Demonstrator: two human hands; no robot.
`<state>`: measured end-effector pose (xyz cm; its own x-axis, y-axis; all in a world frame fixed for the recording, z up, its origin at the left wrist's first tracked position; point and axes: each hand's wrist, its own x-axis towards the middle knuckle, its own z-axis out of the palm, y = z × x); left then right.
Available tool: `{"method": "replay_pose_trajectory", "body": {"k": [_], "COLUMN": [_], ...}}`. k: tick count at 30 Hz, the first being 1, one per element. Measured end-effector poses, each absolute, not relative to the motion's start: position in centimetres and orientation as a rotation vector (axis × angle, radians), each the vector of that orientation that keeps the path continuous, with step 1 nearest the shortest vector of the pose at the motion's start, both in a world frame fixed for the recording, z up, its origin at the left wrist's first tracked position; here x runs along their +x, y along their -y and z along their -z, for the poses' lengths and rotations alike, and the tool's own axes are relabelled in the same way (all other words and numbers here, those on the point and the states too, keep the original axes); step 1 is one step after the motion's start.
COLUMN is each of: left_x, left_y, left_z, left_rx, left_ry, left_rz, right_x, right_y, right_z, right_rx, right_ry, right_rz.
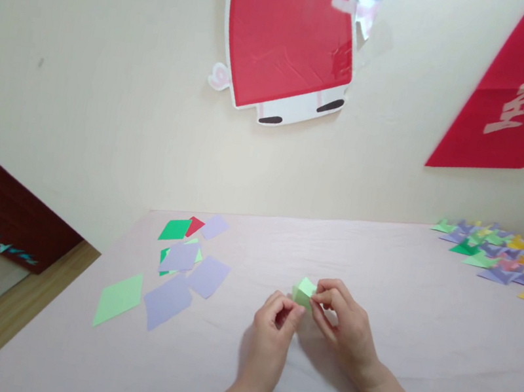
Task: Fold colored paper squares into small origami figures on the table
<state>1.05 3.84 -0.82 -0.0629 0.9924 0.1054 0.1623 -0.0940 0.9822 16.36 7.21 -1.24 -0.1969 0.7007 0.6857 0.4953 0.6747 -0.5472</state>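
Observation:
A small light green folded paper (304, 290) is held just above the pale pink table (223, 375). My left hand (270, 333) pinches its lower left corner with thumb and fingers curled. My right hand (344, 322) grips its right side, fingers bent over the top edge. Both hands meet at the paper, a little right of the table's middle.
Several flat paper squares (175, 268) in lilac, green and red lie loose at the left of the table. A cluster of folded coloured paper shapes (505, 258) lies at the far right by the wall. A cartoon cut-out (291, 41) and a red banner (522, 91) hang on the wall.

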Motion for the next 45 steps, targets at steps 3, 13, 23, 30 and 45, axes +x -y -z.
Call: {"method": "replay_pose_trajectory", "body": {"k": [3,13,23,30,45], "left_x": [1.5,-0.6,-1.9,-1.8,-0.5], "left_y": [-4.0,-5.1,-5.5,-5.6,-5.2], "left_z": [1.0,0.7,0.3,0.9,0.9], "left_rx": [1.205,1.774,2.376,2.241,1.642], "left_ry": [-1.279,-1.397,-1.438,-1.356,-1.38], "left_rz": [-1.228,-1.265,-1.171,-1.212,-1.196], "right_x": [15.8,15.8,16.0,16.3,15.9], "right_y": [-6.9,-6.7,-6.9,-7.5,-7.5], "right_z": [1.0,0.7,0.8,1.4,1.9], "right_rx": [-0.851,-0.901,-0.933,-0.9,-1.047], "right_ry": [1.957,1.994,2.036,2.055,1.741], "right_rz": [-0.048,0.112,0.047,-0.25,-0.977]}}
